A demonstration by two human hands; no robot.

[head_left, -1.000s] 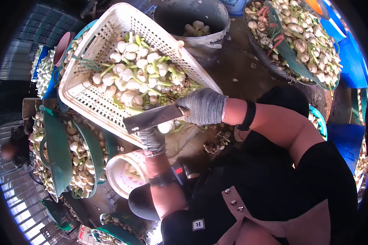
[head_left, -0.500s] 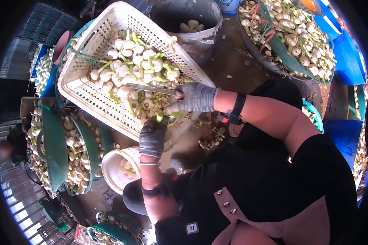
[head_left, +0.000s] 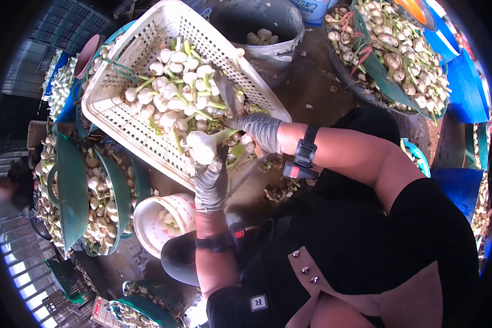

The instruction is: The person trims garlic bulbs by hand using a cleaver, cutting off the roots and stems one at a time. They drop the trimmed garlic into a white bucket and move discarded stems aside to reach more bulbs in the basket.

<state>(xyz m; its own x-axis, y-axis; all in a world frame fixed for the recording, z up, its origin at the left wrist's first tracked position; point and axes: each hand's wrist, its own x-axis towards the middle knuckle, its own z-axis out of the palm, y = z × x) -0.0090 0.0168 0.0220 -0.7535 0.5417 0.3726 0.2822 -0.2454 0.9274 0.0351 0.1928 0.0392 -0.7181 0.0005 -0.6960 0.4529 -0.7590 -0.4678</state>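
My left hand point(head_left: 211, 185), in a grey knit glove with dark fingertips, grips a white garlic bulb point(head_left: 201, 147) by its green stem near the front of a white plastic crate point(head_left: 115, 121). The stem points right, towards my right hand point(head_left: 261, 131). That gloved hand is closed around a knife point(head_left: 226, 94), whose blade is tilted up over the crate's right part. Many trimmed garlic bulbs point(head_left: 169, 101) with short green stems lie in the crate. Loose peel and stem scraps surround my hands. The knife's handle is mostly hidden by my fingers.
A white bucket point(head_left: 142, 229) with some pieces inside stands below the crate. Behind is a grey bucket point(head_left: 276, 52) holding several bulbs. Garlic fills green tubs point(head_left: 74, 191) at left and a large basin point(head_left: 347, 82) at upper right. Peel litters the wet floor.
The garlic bulb has come up into clear view above my left hand, which has turned and shifted slightly right. The knife has swung from pointing left to pointing up, as my right hand rotated.
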